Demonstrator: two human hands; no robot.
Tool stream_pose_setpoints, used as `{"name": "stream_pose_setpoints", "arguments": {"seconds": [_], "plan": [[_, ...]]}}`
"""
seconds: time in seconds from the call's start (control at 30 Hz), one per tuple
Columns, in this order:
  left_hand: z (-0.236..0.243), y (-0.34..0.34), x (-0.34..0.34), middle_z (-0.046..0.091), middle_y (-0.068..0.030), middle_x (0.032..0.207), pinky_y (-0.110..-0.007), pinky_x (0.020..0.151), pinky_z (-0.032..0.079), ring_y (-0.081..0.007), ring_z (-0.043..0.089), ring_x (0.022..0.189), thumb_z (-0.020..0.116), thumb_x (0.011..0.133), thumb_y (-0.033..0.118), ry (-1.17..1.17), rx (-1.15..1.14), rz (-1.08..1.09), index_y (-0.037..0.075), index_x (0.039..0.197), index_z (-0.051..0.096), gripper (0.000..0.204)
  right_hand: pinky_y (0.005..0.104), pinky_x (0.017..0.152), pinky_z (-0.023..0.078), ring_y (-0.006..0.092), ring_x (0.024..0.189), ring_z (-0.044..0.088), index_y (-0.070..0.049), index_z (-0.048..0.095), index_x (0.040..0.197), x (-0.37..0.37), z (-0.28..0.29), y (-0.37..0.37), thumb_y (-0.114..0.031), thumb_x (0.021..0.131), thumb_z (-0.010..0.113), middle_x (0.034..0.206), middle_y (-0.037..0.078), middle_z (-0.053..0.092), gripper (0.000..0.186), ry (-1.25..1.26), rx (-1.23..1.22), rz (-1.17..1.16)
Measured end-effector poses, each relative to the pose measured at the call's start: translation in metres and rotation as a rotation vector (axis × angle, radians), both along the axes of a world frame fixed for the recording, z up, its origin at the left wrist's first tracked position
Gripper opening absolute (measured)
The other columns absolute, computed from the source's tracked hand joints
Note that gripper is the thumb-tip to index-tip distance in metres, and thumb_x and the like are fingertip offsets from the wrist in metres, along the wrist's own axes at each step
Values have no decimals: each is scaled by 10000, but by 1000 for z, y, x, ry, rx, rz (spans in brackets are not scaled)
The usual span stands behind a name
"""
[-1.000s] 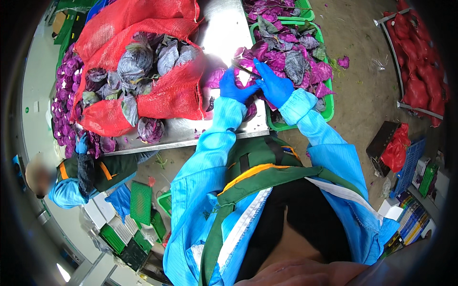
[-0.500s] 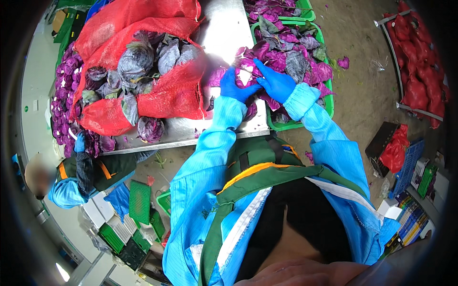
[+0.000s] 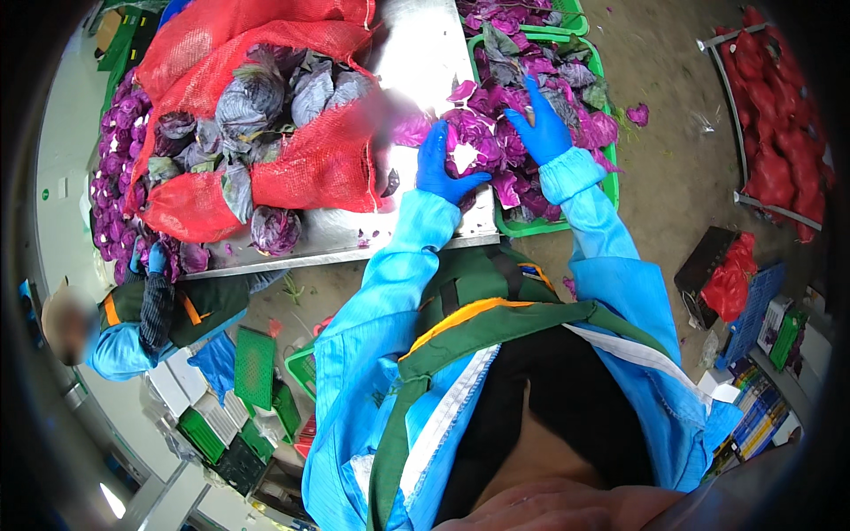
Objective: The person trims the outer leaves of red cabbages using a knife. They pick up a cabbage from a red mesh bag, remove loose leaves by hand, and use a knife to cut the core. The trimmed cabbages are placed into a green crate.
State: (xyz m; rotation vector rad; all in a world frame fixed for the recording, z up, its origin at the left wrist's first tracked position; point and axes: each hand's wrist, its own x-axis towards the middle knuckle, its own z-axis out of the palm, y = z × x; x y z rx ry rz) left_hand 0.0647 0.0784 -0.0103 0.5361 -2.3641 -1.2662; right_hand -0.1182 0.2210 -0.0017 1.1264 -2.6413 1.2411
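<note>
A red cabbage [image 3: 474, 137] with a pale cut stem base sits at the table's right edge, beside the leaf crate. My left hand [image 3: 443, 170], in a blue glove, holds its near left side, thumb stretched below it. My right hand [image 3: 542, 131], also gloved in blue, is to the right above the loose leaves, its fingers and thumb apart and nothing visible in it. Under that hand a green crate [image 3: 611, 186] is heaped with purple and grey-green cabbage leaves [image 3: 589, 128].
A red mesh sack [image 3: 310, 177] spilling cabbages lies on the metal table [image 3: 416, 53]; one loose cabbage [image 3: 275, 230] is near its front edge. At left a co-worker [image 3: 168, 310] reaches into piled trimmed cabbages [image 3: 115, 186]. Filled red sacks [image 3: 775, 124] stand far right.
My right hand has moved away from the cabbage to the right and spread its fingers. My left hand stays at the cabbage. The co-worker's hands have shifted at the pile.
</note>
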Motion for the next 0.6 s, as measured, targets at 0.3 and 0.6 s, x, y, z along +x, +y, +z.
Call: {"name": "stream_pose_setpoints", "arguments": {"seconds": [0.3, 0.6], "plan": [[0, 5, -7, 462, -207, 1309, -391, 1013, 403, -322, 478, 1205, 915, 494, 375, -36, 70, 54, -41, 1373, 338, 1131, 494, 656, 531, 400, 861, 640, -215, 105, 1485, 43, 85, -29, -402, 927, 480, 1445, 252, 298, 698, -225, 631, 434], [9, 4, -9, 473, -220, 1291, -402, 1016, 396, -332, 481, 1193, 898, 492, 448, -158, -45, 81, -52, 1380, 327, 1169, 493, 642, 522, 372, 851, 646, -186, 241, 1452, 38, 66, -36, -428, 929, 458, 1332, 219, 448, 616, -174, 585, 375]]}}
